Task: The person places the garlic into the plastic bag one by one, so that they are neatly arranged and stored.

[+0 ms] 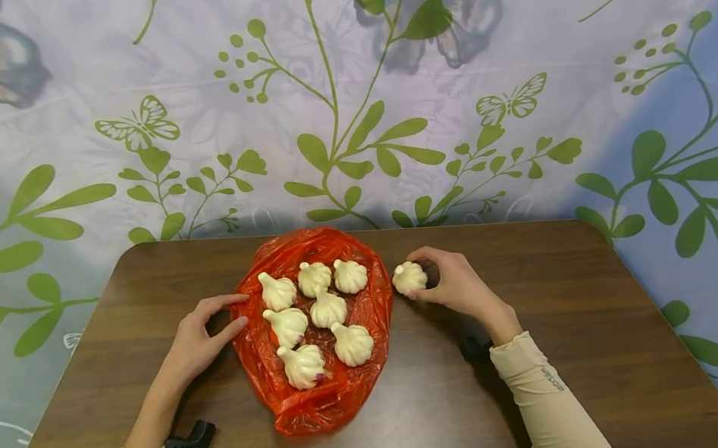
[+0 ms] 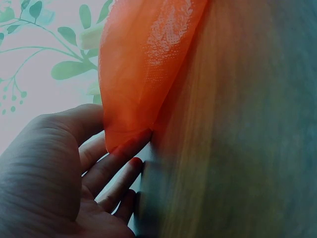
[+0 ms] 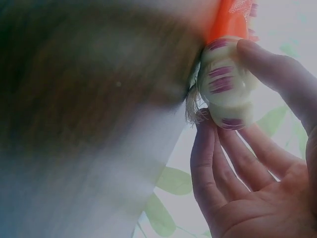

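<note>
A red plastic bag lies rolled open on the table, with several garlic bulbs grouped inside. At its left rim is my left hand, thumb and index finger apart with their tips against the plastic. In the left wrist view, the bag's edge overlaps the fingers. Just right of the bag, my right hand grips a single garlic bulb between thumb and fingers. Purple streaks and a tuft of roots show on this bulb in the right wrist view.
The brown wooden table has its far edge close to a patterned cloth backdrop with green leaves and butterflies. A black strap mount is on the left wrist, and another shows at the right.
</note>
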A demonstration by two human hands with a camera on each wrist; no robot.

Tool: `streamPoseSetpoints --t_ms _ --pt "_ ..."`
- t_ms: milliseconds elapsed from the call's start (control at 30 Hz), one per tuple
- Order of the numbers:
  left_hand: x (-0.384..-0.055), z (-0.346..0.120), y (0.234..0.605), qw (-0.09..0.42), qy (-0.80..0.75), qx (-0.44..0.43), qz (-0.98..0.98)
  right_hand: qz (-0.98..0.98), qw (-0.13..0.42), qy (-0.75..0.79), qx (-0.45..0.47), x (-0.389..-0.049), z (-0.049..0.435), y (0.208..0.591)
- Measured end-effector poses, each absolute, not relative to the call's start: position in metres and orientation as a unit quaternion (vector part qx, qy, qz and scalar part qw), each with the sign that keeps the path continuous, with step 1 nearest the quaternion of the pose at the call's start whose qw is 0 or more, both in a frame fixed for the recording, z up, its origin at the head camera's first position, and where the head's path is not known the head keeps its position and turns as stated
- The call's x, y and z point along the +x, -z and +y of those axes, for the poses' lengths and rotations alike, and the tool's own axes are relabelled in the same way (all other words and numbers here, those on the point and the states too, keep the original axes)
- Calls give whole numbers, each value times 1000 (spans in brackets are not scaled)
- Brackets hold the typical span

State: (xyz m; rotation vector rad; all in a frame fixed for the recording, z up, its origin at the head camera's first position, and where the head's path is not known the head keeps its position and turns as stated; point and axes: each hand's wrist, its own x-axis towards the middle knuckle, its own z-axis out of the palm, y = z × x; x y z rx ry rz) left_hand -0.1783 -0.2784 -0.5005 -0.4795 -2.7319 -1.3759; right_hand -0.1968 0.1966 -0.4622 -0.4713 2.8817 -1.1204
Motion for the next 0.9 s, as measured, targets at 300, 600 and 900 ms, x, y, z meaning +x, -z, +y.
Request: streamPoseSetpoints --t_ms 300,600,900 --pt "-179 -278 500 23 442 -155 -883 921 0 361 -149 -194 197 459" --pt "-178 -278 500 24 442 -153 -884 914 -4 373 -160 -191 192 451" --pt "-178 -278 500 24 440 -154 -884 907 -1 378 -188 -183 179 445"
